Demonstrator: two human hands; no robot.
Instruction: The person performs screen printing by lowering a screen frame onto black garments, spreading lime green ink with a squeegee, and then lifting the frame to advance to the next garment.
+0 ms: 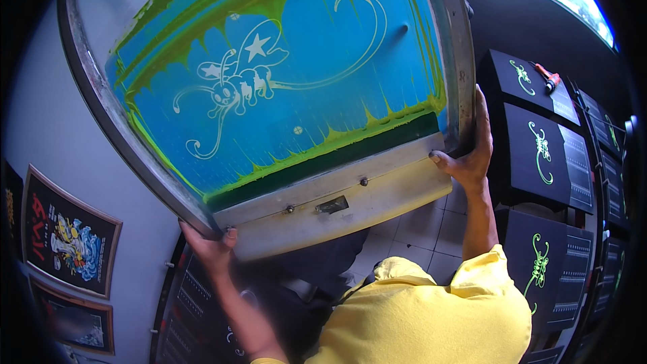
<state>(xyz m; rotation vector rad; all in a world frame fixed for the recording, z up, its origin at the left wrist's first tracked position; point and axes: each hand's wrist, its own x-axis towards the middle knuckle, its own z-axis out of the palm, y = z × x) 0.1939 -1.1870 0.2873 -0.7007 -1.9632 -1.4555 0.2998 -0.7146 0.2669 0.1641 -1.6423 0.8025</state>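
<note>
A large screen-printing frame [461, 61] is raised and tilted in front of me, its blue mesh [317, 104] showing a pale winged insect design with stars and long curls. Green ink is smeared round the mesh edges. Across the near end lies a wide squeegee [397, 168] with a dark green blade and a metal holder. My left hand [210, 246] is closed round the near left corner, thumb up by the squeegee's end. My right hand [470, 162] grips the right side, its thumb on the squeegee's other end. Fingers under the frame are partly hidden.
Black fabric panels [529, 155] with green insect prints lie in a row on boards to the right. A red tool [549, 78] rests on the farthest one. More dark boards [192, 296] stand at lower left. Framed pictures [71, 232] hang on the left wall. Tiled floor [414, 229] shows below.
</note>
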